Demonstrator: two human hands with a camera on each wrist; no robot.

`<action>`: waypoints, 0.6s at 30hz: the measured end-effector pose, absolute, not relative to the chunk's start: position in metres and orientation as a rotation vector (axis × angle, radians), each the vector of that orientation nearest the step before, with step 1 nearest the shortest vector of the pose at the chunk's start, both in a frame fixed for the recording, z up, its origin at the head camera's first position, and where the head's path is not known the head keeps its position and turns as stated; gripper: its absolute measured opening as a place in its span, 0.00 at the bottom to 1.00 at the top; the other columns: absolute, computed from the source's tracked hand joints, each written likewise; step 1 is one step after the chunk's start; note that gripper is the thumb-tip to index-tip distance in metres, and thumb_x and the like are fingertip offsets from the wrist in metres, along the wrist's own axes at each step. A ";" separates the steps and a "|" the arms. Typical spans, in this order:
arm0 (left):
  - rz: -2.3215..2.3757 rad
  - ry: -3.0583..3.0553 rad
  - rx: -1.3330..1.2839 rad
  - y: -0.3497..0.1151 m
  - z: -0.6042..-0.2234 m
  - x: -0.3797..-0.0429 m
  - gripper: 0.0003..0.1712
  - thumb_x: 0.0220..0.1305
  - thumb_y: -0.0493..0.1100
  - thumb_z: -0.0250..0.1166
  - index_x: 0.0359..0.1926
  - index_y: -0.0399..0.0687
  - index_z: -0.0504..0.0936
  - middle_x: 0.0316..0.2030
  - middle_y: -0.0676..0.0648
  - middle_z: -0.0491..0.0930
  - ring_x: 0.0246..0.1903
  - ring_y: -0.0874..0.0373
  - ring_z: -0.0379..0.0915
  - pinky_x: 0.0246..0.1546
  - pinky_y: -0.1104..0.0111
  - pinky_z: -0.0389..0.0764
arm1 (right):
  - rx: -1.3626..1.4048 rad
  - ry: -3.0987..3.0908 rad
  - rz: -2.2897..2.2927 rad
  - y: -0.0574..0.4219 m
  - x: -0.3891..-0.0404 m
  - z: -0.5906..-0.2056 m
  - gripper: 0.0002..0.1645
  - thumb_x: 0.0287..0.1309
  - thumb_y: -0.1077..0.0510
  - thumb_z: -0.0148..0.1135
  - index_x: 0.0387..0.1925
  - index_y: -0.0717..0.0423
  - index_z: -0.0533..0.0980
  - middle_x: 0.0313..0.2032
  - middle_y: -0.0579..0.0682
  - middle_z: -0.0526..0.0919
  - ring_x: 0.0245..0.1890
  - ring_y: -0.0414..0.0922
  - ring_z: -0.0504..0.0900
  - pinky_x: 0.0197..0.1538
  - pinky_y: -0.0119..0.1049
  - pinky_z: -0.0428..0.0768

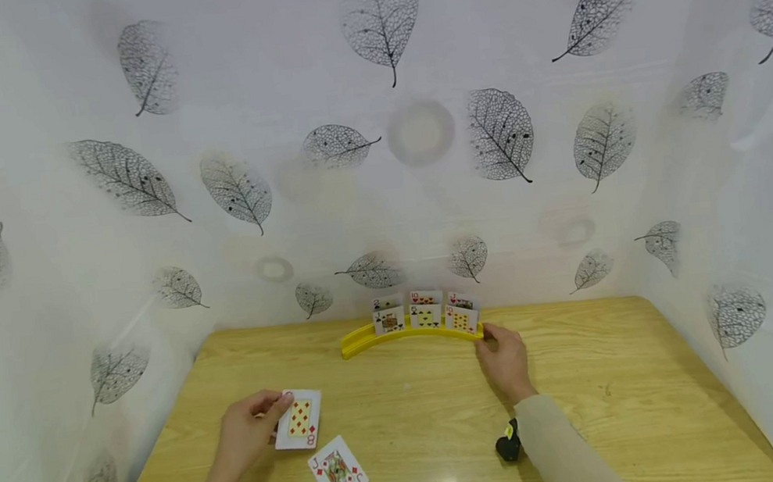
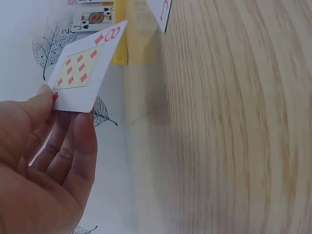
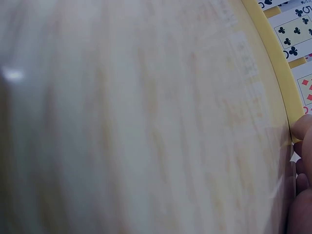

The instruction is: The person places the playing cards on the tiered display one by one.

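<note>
My left hand (image 1: 247,432) pinches an eight of diamonds playing card (image 1: 299,420) by its edge, thumb on the face, over the left part of the table. In the left wrist view the card (image 2: 78,70) tilts up from the thumb and fingers. A jack of diamonds (image 1: 338,472) lies face up just to the right of that hand. At the back stands a curved yellow card holder (image 1: 362,342) with two rows of upright cards, among them a five of clubs (image 3: 294,31) and a ten of diamonds (image 1: 461,319). My right hand (image 1: 506,358) grips the holder's right end between thumb and fingers.
The wooden table (image 1: 606,375) meets a white curtain (image 1: 269,65) with leaf prints at its back and sides. A small black object (image 1: 508,444) with a yellow mark sits beside the right sleeve (image 1: 567,450).
</note>
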State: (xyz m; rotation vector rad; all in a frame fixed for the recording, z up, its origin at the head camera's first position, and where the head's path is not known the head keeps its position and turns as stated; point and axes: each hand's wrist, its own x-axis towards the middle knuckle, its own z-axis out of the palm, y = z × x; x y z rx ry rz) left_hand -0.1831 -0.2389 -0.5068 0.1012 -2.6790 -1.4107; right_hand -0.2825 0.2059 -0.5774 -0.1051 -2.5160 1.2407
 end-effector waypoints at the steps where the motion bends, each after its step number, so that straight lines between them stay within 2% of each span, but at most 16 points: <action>1: -1.427 -2.669 0.102 -0.237 -0.508 -0.185 0.13 0.71 0.47 0.71 0.45 0.42 0.90 0.33 0.44 0.89 0.24 0.64 0.80 0.24 0.71 0.85 | -0.102 -2.516 1.236 0.206 -0.283 -0.577 0.25 0.67 0.61 0.68 0.62 0.69 0.79 0.55 0.66 0.87 0.58 0.62 0.79 0.66 0.59 0.75; 4: -1.470 -2.648 0.115 -0.230 -0.509 -0.189 0.13 0.71 0.46 0.71 0.46 0.41 0.90 0.36 0.43 0.90 0.26 0.63 0.82 0.25 0.71 0.86 | -0.095 -2.516 1.231 0.206 -0.283 -0.578 0.25 0.67 0.62 0.68 0.62 0.69 0.79 0.55 0.66 0.87 0.59 0.62 0.79 0.66 0.60 0.75; 12: -1.547 -2.595 0.120 -0.214 -0.508 -0.200 0.14 0.72 0.45 0.70 0.47 0.38 0.90 0.38 0.41 0.88 0.29 0.61 0.83 0.29 0.70 0.88 | -0.096 -2.516 1.223 0.206 -0.284 -0.579 0.25 0.67 0.62 0.69 0.62 0.69 0.79 0.55 0.66 0.87 0.59 0.62 0.79 0.67 0.59 0.75; 18: -1.505 -2.568 0.097 -0.203 -0.507 -0.211 0.16 0.71 0.46 0.72 0.50 0.38 0.90 0.41 0.39 0.89 0.29 0.59 0.84 0.28 0.72 0.87 | -0.093 -2.518 1.219 0.205 -0.284 -0.578 0.25 0.67 0.61 0.69 0.62 0.69 0.79 0.55 0.66 0.87 0.59 0.62 0.79 0.67 0.60 0.75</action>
